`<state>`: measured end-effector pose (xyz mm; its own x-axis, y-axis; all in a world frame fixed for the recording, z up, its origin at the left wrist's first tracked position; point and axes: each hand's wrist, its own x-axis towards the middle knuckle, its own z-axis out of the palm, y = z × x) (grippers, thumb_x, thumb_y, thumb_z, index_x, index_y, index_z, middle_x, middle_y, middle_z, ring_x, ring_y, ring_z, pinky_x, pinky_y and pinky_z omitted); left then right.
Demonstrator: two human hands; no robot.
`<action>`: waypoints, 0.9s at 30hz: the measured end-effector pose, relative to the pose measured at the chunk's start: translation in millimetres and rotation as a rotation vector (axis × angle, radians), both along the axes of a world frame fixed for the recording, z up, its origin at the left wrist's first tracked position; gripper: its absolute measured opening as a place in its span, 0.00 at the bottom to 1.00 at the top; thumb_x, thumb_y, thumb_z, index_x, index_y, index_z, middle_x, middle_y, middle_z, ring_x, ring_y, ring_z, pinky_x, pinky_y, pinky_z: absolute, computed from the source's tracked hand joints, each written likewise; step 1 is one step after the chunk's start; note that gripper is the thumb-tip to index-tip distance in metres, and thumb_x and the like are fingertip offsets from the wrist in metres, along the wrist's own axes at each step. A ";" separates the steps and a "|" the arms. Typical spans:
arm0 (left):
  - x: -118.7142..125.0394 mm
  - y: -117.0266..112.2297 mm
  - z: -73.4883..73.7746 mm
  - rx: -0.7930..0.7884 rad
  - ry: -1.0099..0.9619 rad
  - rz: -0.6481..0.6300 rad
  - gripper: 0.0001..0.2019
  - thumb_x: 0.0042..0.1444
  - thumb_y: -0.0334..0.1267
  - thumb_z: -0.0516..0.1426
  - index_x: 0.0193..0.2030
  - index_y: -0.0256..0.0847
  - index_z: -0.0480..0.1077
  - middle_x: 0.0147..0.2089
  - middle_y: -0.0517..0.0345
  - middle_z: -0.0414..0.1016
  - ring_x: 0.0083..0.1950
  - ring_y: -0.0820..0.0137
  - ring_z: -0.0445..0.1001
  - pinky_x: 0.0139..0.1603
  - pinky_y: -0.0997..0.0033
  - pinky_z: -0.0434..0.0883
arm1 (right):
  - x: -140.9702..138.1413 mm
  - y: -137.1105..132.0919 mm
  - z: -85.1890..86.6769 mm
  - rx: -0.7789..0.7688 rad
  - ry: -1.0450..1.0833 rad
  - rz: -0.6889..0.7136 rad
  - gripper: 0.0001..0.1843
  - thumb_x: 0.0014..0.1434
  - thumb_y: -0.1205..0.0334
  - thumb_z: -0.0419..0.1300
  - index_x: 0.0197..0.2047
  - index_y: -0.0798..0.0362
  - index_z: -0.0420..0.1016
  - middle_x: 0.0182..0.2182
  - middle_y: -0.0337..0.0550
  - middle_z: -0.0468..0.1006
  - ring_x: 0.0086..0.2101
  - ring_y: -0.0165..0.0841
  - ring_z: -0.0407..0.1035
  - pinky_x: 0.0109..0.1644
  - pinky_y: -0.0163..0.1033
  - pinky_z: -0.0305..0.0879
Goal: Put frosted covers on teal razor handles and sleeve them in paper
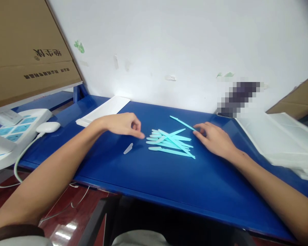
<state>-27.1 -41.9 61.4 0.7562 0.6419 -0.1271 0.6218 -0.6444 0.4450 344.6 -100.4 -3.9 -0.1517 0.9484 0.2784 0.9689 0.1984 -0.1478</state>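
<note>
Several turquoise eyebrow razors [166, 141] lie in a loose, crossing pile on the blue table. My right hand [218, 140] is at the right of the pile, thumb and fingers closed on the end of one eyebrow razor [181, 122], whose other end points up and left. Left of the pile, my left hand [125, 125] hovers with loosely bent fingers and the thumb apart from them; nothing shows in it. Just below that hand lies a small translucent blade cap [128, 148].
A white tray [105, 109] lies behind my left hand. Translucent plastic bins [274, 140] stand at the right. At the left are a white power strip [23, 128], a white charger [48, 127] with its cable, and a large cardboard box [28, 44]. A white wall [169, 44] bounds the back.
</note>
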 end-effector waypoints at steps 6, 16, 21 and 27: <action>-11.0 -7.8 9.2 -0.352 0.150 -0.077 0.14 0.49 0.52 0.67 0.25 0.45 0.80 0.24 0.58 0.79 0.22 0.70 0.69 0.22 0.72 0.59 | 1.1 2.4 1.0 -0.003 0.004 -0.019 0.14 0.67 0.52 0.53 0.43 0.48 0.77 0.36 0.44 0.79 0.36 0.41 0.72 0.33 0.43 0.60; 3.3 12.2 -19.9 0.279 -0.073 0.063 0.12 0.58 0.48 0.60 0.33 0.41 0.78 0.35 0.54 0.81 0.34 0.67 0.76 0.35 0.71 0.68 | 1.4 0.6 -0.3 0.024 0.037 -0.012 0.13 0.71 0.55 0.44 0.40 0.49 0.65 0.39 0.48 0.76 0.36 0.41 0.71 0.35 0.44 0.61; 27.0 10.8 -43.9 0.211 -0.435 0.185 0.12 0.59 0.46 0.61 0.37 0.39 0.77 0.32 0.56 0.79 0.32 0.71 0.74 0.36 0.72 0.69 | -13.5 -9.3 11.1 0.102 0.188 0.165 0.09 0.72 0.56 0.44 0.40 0.48 0.60 0.31 0.42 0.72 0.30 0.36 0.67 0.36 0.42 0.61; 34.8 4.5 -43.5 0.048 -0.563 0.249 0.12 0.54 0.44 0.65 0.37 0.36 0.77 0.34 0.54 0.80 0.29 0.73 0.74 0.32 0.74 0.70 | -20.1 -14.7 12.3 0.099 0.179 0.214 0.09 0.71 0.57 0.46 0.40 0.48 0.62 0.30 0.41 0.72 0.28 0.35 0.66 0.34 0.40 0.59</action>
<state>7.7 -37.4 17.8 0.5256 0.8028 0.2815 0.4344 -0.5378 0.7226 324.5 -115.1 8.4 -0.2856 0.8669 0.4085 0.8637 0.4175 -0.2822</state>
